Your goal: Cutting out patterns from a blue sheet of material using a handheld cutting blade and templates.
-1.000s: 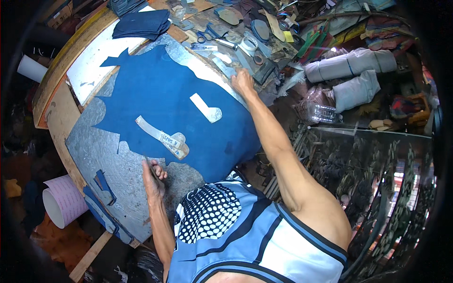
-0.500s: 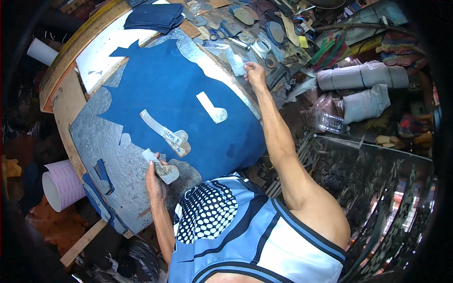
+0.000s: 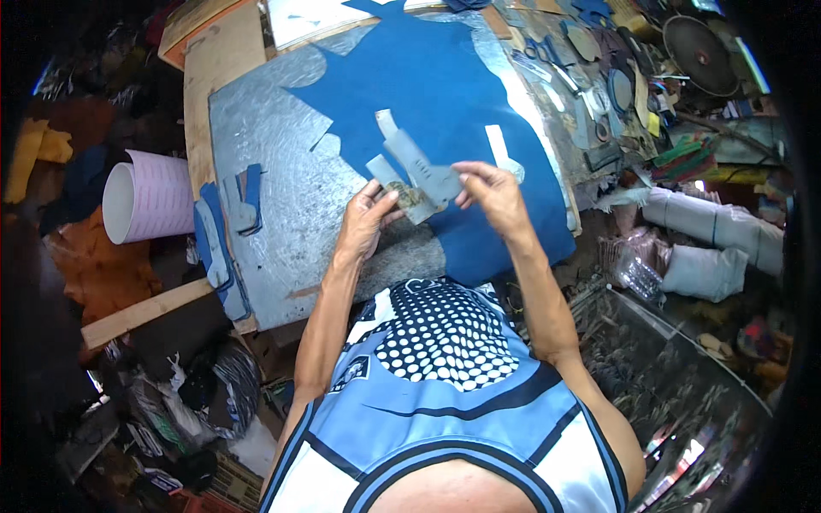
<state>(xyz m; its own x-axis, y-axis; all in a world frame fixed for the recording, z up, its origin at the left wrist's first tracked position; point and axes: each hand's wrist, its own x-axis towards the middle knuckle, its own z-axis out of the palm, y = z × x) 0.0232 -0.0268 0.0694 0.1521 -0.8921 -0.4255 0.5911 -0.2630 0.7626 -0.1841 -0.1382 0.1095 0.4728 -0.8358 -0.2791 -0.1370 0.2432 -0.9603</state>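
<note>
Hands are both up on my head-cam feed, approx. mid-frame, over the grey-topped counter (image 3: 282, 188) & the blue sheet (image 3: 436, 81) spread on it. L hand (image 3: 368, 221) is closed on a mottled template (image 3: 395, 190), gripped btw. thumb & fingers, held tilted: narrow end up-left, wide end down-right. R hand (image 3: 494, 197) pinches a grey template (image 3: 421, 162) at its wide end, narrower part pointing up-left, dark marks on its face. Those 2 pcs. overlap from my angle; can't tell if they touch.

End of a pale template (image 3: 384, 122) pokes out past the grey one, on the blue sheet, rest hidden. White template (image 3: 495, 141) lies on the sheet too, just beside R hand.

L edge of counter: blue strips (image 3: 248, 201), w/ a paper roll (image 3: 167, 197) off to the left, well apart from the hands, & brown hide (image 3: 111, 256) below it. Upper R I get scissors (image 3: 537, 51) among misc. scraps; far R, a white wrapped bundle (image 3: 701, 218). Wearer's jersey (image 3: 445, 342), blue w/ white dots, fills bottom centre.
</note>
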